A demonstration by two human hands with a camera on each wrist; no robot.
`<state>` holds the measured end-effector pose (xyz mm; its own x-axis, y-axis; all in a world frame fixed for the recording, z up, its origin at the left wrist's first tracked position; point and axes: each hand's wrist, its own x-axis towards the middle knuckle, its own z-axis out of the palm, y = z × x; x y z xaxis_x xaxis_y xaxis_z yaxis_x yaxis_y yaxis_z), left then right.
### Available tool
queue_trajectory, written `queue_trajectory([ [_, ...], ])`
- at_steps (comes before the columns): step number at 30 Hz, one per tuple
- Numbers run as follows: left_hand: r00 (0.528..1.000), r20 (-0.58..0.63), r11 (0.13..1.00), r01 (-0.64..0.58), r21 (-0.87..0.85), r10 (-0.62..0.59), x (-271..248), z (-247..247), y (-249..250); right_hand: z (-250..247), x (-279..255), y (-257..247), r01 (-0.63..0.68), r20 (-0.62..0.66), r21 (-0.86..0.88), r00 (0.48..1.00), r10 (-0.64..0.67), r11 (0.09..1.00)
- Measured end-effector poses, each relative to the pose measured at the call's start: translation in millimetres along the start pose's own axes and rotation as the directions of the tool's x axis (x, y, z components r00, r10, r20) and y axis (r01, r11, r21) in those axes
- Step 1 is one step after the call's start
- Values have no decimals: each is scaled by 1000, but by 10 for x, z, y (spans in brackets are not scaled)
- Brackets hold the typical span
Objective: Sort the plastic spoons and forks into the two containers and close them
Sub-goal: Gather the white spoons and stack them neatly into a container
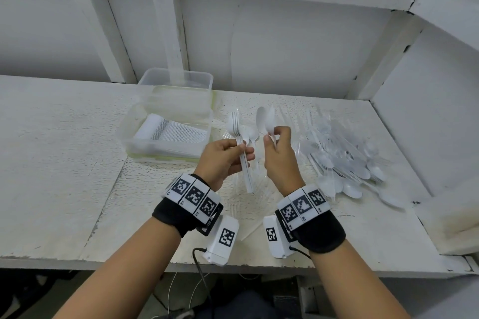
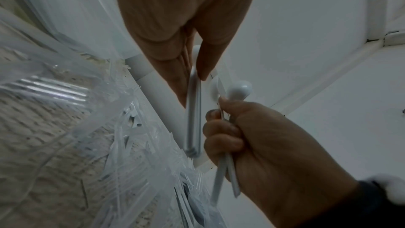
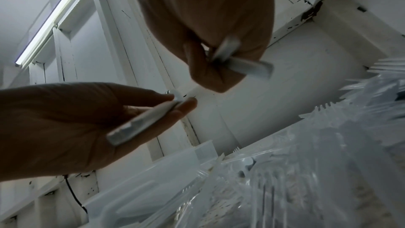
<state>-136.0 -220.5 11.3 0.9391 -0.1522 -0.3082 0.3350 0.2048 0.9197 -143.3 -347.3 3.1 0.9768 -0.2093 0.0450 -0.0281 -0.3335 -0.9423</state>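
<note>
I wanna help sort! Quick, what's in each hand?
Left hand: holding stacked forks.
Right hand: holding two spoons.

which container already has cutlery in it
The near container, closest to the left hand, holds a neat white stack; the far container behind it looks empty.

Bright head view; wrist views dim, blurred.

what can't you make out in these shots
- Rear container, head view: contents unreadable through clear walls, front container overlaps it.
- Fork stack in left hand, left wrist view: motion-blurred, count unclear.
- Spoons in right hand, right wrist view: bowls hidden by fingers.
</note>
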Motion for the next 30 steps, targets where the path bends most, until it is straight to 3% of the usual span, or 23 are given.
queue_trajectory([
  [8,999,42,999,2,-54,1,-7,70,-4,87,8,-9,105,-53,-74,993,-109,992],
  [18,1000,15,1000,-5,-22,6,43,70,-37,108,21,23,-12,26,-51,1000,13,999],
  [22,998,51,996,44,-81,-40,60,55,-32,95,24,43,15,13,-65,1000,-14,998],
  [26,989,97,993,111,-33,-107,88,26,9,31,45,14,39,91,-76,995,-32,996],
  [30,989,109,995,104,8,-104,105,11,56,-9,60,-52,18,174,-36,985,-12,999],
])
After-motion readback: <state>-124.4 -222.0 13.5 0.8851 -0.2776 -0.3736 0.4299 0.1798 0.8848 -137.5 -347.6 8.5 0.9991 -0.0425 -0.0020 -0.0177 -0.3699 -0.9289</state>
